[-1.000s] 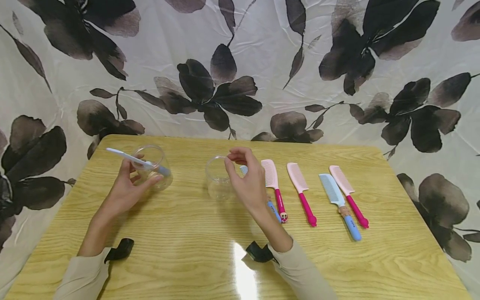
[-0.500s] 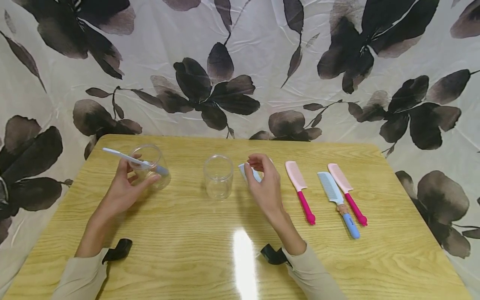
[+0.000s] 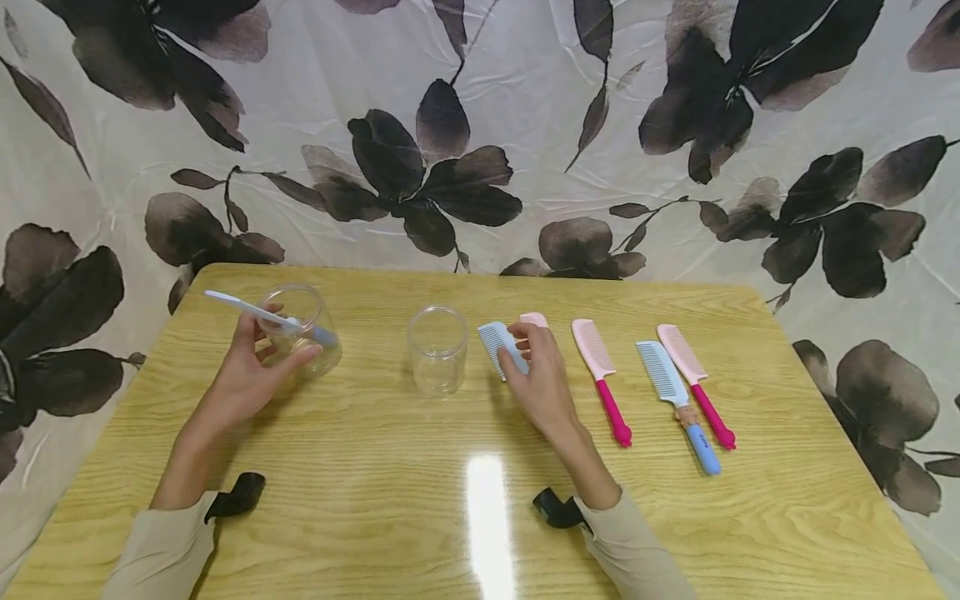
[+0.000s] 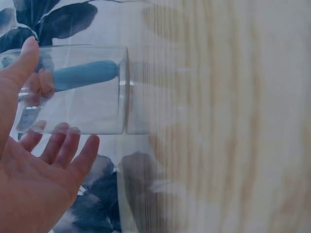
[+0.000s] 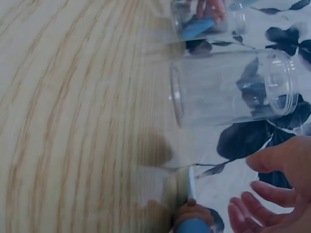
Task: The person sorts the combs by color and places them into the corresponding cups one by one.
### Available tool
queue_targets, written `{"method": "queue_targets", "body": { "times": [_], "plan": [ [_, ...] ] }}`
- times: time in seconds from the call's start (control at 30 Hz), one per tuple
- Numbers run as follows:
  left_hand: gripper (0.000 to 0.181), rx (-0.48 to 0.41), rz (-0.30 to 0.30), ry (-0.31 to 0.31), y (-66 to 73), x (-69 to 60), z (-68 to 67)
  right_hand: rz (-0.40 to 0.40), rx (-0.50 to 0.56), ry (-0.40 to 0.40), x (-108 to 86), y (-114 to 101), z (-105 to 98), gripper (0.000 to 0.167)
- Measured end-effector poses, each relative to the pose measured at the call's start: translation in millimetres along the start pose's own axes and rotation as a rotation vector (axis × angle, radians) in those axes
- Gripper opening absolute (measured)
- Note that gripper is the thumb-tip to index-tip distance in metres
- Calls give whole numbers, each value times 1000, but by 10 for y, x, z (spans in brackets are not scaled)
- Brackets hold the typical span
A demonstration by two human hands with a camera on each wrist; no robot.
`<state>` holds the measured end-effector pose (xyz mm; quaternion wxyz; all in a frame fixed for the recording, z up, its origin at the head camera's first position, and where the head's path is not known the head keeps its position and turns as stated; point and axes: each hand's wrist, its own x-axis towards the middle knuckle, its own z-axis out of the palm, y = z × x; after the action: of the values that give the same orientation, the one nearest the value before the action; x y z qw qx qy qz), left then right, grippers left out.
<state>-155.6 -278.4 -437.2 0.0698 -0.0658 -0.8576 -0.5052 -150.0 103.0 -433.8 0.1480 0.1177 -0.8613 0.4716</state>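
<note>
My left hand (image 3: 258,375) holds a clear jar (image 3: 327,354) at the left, thumb and fingers on opposite sides. Leaning inside that jar is a blue comb (image 3: 243,306), its handle (image 4: 90,74) down and its pale end sticking out over the rim. My right hand (image 3: 542,379) hovers over a second blue comb (image 3: 497,343) lying on the table. In the right wrist view the right fingers (image 5: 265,194) are loosely bent, apart from that comb's blue handle (image 5: 193,226). A pink comb (image 3: 534,318) lies mostly hidden behind the right hand.
A second clear jar (image 3: 437,375) stands upright between the hands. To the right on the wooden table (image 3: 360,500) lie a pink comb (image 3: 594,346), a blue comb (image 3: 660,372) and another pink comb (image 3: 682,350). A floral cloth (image 3: 300,100) hangs behind the table.
My right hand has moved right, from beside the middle jar to over the blue comb, and has come a little lower. The left hand, jar and leaning comb stay put.
</note>
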Motion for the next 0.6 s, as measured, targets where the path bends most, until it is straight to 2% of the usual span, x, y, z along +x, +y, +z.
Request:
{"method": "queue_targets", "body": {
  "times": [0.17,0.3,0.6],
  "plan": [
    [82,-12,2,-1,-9,8,3,70,-108,-91,-17,37,-18,36],
    [81,-20,8,-4,3,18,19,78,-175,-132,-24,78,-40,39],
    [82,-16,2,-6,5,0,-10,73,-285,-163,-36,80,-50,40]
  ]
}}
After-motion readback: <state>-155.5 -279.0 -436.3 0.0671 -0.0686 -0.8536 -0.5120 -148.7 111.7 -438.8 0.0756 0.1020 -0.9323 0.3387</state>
